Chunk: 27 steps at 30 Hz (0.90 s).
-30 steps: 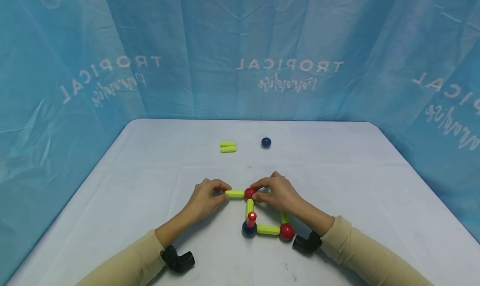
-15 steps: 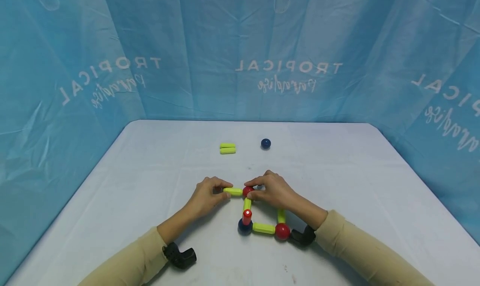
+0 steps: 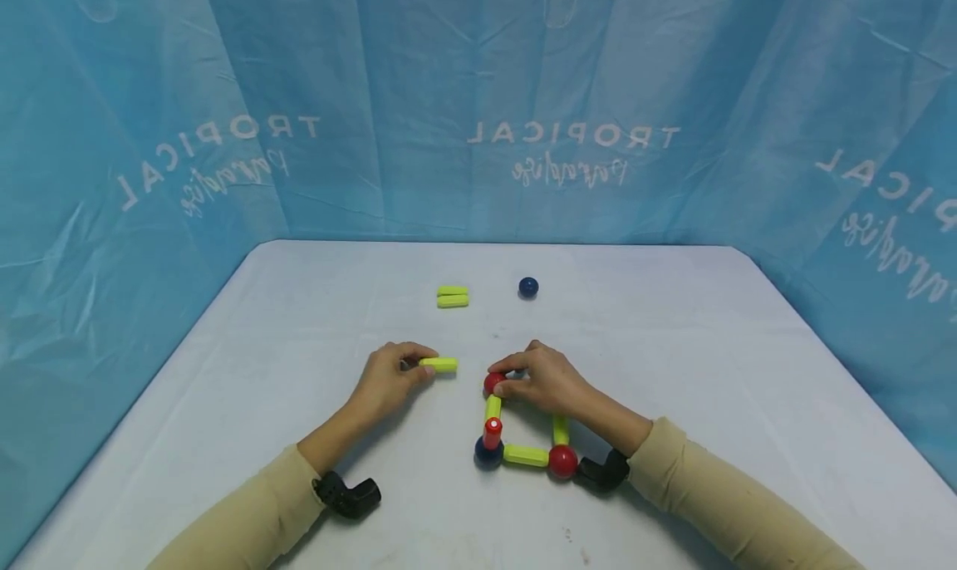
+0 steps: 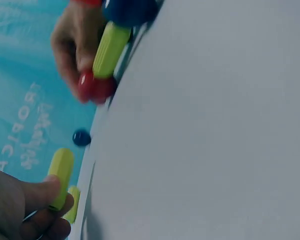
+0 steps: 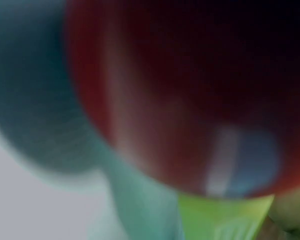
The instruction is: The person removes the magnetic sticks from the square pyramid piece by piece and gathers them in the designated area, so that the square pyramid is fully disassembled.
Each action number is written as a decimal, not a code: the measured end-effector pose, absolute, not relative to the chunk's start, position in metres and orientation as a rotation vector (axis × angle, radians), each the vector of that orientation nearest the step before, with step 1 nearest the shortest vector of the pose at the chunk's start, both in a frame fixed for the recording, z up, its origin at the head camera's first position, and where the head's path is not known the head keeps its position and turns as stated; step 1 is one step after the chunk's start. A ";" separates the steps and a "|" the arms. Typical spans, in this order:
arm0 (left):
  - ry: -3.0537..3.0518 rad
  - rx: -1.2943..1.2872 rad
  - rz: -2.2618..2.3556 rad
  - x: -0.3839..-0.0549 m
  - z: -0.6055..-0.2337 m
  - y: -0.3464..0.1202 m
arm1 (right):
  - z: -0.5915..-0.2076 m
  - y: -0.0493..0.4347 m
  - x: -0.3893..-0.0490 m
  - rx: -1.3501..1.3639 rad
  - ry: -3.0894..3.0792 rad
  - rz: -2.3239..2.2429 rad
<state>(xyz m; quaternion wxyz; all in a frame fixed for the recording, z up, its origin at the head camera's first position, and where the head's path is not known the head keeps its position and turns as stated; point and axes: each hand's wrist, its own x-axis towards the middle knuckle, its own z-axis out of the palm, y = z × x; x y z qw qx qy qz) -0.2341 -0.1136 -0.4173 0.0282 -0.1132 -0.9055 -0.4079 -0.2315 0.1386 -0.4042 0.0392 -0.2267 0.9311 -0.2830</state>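
Apparent step, rod handling: left hand (image 3: 385, 381) pinches 1 yellow-green rod (image 3: 444, 365), right hand (image 3: 552, 381) pinches 1 red ball (image 3: 492, 383), which the next move likely needs steady.

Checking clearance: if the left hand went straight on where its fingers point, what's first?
Likely the red ball or the right hand pinching it, just across the gap from the left hand's yellow-green rod. Height is unclear, so the rod might pass above.
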 end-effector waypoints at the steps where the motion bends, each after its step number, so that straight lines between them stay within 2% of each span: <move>1: -2.778 -0.328 -1.255 -0.238 -0.416 -0.118 | -0.405 0.139 -0.232 -0.690 2.858 -0.867; 5: -2.762 -0.290 -1.218 -0.260 -0.414 -0.123 | -0.406 0.142 -0.232 -0.675 2.858 -0.882; 15: -2.772 -0.148 -1.129 -0.315 -0.417 -0.097 | -0.408 0.142 -0.229 -0.662 2.833 -0.916; 27: -2.817 -0.082 -1.052 -0.333 -0.420 -0.089 | -0.402 0.140 -0.229 -0.717 2.847 -0.877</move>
